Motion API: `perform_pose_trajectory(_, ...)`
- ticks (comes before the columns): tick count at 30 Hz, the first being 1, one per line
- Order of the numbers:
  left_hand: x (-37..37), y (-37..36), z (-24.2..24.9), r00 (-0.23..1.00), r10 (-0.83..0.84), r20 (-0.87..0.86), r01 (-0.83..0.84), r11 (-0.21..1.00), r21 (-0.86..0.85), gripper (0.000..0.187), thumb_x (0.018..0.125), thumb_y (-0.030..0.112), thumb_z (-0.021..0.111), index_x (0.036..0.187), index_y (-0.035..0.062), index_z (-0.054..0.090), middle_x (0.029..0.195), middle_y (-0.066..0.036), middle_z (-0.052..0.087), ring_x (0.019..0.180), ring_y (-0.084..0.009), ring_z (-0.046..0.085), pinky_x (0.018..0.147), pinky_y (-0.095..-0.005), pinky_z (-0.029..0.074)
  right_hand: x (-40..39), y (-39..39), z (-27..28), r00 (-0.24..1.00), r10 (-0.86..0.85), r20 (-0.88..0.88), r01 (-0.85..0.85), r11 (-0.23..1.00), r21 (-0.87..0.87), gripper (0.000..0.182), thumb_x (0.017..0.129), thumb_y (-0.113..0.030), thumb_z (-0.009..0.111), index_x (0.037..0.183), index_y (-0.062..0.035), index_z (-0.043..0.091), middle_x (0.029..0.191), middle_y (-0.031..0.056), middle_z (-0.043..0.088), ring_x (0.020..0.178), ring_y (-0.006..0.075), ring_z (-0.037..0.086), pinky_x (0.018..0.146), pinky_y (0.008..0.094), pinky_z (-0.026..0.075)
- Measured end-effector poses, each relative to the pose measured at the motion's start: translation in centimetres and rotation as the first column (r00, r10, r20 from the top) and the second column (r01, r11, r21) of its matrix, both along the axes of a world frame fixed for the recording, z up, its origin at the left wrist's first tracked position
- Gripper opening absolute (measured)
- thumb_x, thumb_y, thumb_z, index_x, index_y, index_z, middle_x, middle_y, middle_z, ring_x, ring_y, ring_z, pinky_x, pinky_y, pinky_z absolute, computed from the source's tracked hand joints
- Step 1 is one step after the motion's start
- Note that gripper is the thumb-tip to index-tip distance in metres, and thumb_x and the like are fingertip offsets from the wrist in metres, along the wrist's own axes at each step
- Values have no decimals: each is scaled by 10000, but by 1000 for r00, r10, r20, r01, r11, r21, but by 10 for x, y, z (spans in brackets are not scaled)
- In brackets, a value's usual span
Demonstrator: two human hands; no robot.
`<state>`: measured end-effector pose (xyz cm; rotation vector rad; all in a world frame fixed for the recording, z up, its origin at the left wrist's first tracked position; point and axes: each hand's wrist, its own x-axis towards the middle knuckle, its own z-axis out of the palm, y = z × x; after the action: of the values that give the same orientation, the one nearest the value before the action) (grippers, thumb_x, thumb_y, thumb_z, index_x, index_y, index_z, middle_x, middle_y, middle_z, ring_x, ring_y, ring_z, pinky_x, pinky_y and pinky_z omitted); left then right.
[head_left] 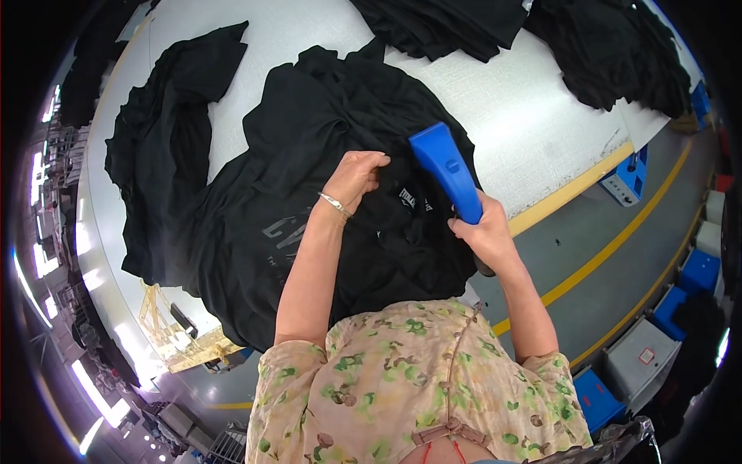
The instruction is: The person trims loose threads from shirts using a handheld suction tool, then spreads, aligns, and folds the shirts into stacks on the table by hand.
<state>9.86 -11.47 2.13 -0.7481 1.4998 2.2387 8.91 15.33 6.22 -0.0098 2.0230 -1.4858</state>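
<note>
Though rumpled, black cloth (pixel 301 116) with grey lettering (pixel 284 230); left hand (pixel 357 179) curled; right hand (pixel 485 232) round blue tool (pixel 450 170).

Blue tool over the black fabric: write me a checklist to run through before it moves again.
1. Blue tool gripped in the right hand: ok.
2. Left hand apart from the tool: ok.
3. Black fabric smoothed flat: not ok, it lies in folds.
4. Fabric pinched by the left hand: cannot tell.
5. Tool switched on: cannot tell.
</note>
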Motion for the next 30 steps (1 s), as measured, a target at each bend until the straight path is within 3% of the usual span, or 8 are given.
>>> perform_pose_trajectory(4,-7,9,11,999,-20,47,26,990,-138,251,902,106,634,655,123,591,629,104,412,557,-3,350,491,-211,264,-2,0,13,943,315,-110,-291,938,189,233,707,-83,700,886,28,601,759,214,623,740,381,644,706,422,497)
perform_pose_trajectory(7,-4,12,8,1000,-5,10,7,975,-222,230,891,114,630,661,112,622,614,102,418,545,-4,354,483,-207,262,6,-7,16,990,57,-128,-44,993,108,239,699,-89,698,885,26,602,773,232,630,787,425,647,713,441,500)
perform_pose_trajectory(11,-6,16,8,1000,-4,-9,2,965,-261,179,883,114,635,708,96,671,604,97,447,523,-9,362,469,-201,265,5,-2,17,941,312,-129,-285,939,192,229,718,-87,706,883,30,597,765,226,623,756,407,644,709,430,500)
perform_pose_trajectory(15,-2,12,7,1000,23,0,-22,964,-267,157,876,103,654,722,88,682,597,94,466,506,-14,362,456,-201,263,13,-7,23,994,52,-97,-42,994,97,237,712,-79,709,888,35,600,773,232,626,759,410,644,707,430,499)
perform_pose_trajectory(19,-6,14,2,998,65,-19,-68,972,-226,142,871,92,665,730,88,681,594,92,470,505,-14,370,455,-198,275,9,0,21,937,339,-81,-324,933,159,227,727,-73,714,895,33,603,752,184,616,706,324,624,709,398,497)
perform_pose_trajectory(23,-6,15,6,993,98,-67,-111,963,-244,147,875,85,656,729,74,675,611,74,502,521,-27,416,474,-202,318,20,-6,18,998,30,-61,-28,999,30,234,723,-77,714,902,28,605,768,194,614,728,337,622,725,403,493)
perform_pose_trajectory(28,-2,28,3,978,148,-148,-182,950,-253,70,884,39,649,839,20,698,699,29,616,573,-70,519,548,-226,422,19,1,5,981,148,-126,-132,983,128,207,737,-86,714,888,11,612,736,82,603,728,172,606,684,337,479)
perform_pose_trajectory(30,21,23,8,911,143,-386,-341,788,-512,58,906,12,638,918,-2,693,778,5,651,649,-67,567,622,-228,463,27,11,-5,998,-24,-61,26,999,37,210,735,-93,715,889,8,615,736,54,603,734,145,604,673,330,477)
